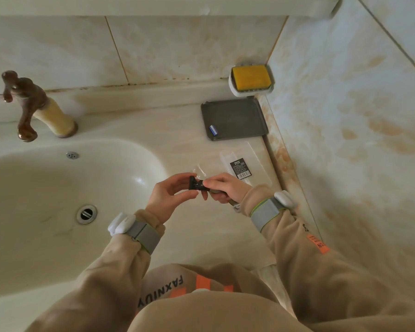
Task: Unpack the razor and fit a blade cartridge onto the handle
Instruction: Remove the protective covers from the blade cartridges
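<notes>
My right hand (222, 188) is closed around the razor handle (201, 185), whose dark head end sticks out to the left. My left hand (169, 194) pinches a small black blade cartridge (192, 182) between thumb and fingers, right against the handle's head. Whether the cartridge is seated on the handle, I cannot tell. Both hands hover over the counter just right of the sink basin. The clear plastic razor package (246, 164) with a black barcode label lies on the counter behind my right hand. A blue-and-white blade cartridge (213, 130) rests on the grey tray.
A grey tray (235, 118) sits at the back right of the counter. A white soap dish with a yellow bar (250, 79) hangs in the wall corner. The white sink basin (58, 207) and a brown tap (25, 104) fill the left. A tiled wall runs along the right.
</notes>
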Tool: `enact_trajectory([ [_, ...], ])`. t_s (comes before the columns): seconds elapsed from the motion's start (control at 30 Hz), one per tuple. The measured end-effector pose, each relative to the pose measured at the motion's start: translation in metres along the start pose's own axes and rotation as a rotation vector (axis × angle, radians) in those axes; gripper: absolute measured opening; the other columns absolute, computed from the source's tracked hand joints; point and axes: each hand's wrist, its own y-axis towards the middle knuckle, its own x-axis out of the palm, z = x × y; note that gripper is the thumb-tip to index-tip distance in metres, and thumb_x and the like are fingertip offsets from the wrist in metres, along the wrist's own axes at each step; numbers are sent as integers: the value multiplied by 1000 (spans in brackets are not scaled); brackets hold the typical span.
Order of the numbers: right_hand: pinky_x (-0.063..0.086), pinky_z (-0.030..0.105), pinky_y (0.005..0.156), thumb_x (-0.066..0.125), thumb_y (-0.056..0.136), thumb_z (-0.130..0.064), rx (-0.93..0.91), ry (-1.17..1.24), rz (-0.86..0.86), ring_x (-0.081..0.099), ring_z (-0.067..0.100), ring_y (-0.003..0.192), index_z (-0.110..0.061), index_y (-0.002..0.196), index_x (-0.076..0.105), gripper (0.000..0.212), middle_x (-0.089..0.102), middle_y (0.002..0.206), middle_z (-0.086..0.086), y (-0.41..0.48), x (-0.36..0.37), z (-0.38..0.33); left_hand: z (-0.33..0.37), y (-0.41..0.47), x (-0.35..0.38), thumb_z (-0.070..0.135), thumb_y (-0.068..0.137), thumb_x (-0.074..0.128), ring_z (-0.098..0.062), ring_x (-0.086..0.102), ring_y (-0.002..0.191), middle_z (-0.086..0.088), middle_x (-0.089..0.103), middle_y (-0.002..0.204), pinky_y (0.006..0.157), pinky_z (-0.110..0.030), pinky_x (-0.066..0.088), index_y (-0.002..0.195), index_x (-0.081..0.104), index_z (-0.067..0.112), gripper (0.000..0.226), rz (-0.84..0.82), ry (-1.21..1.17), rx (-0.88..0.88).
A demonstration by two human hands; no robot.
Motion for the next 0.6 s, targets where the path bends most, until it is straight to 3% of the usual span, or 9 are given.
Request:
enact_trajectory([
  [0.1, 20, 17, 41, 43, 93, -29, 29, -2, 51, 20, 8, 40, -9, 62, 55, 39, 27, 42, -9, 2, 2, 1, 1, 2, 0, 2, 72, 72, 0, 67, 80, 22, 71, 78, 76, -14, 52, 91, 64, 29, 34, 22, 65, 6],
  [0.27, 15, 21, 41, 43, 82, -35, 60, 27, 89, 17, 10, 40, -12, 55, 47, 36, 27, 43, -2, 6, 7, 2, 8, 2, 0, 3, 73, 72, 4, 67, 75, 27, 69, 72, 69, -8, 49, 86, 63, 30, 32, 39, 99, 23],
  [0.4, 11, 29, 45, 42, 78, -33, 60, 50, 77, 16, 10, 38, -11, 53, 46, 33, 29, 37, -8, 7, 8, 1, 11, 1, 0, -1, 73, 71, 2, 67, 76, 17, 71, 73, 69, -10, 51, 87, 64, 28, 33, 41, 77, 44],
  [0.6, 22, 18, 40, 39, 79, -26, -45, 13, 116, 23, 8, 37, -7, 55, 44, 31, 33, 36, -10, 3, 9, -4, 15, -1, 2, 1, 70, 74, -1, 67, 77, 5, 69, 85, 73, -14, 53, 88, 63, 29, 35, 60, 100, 103],
])
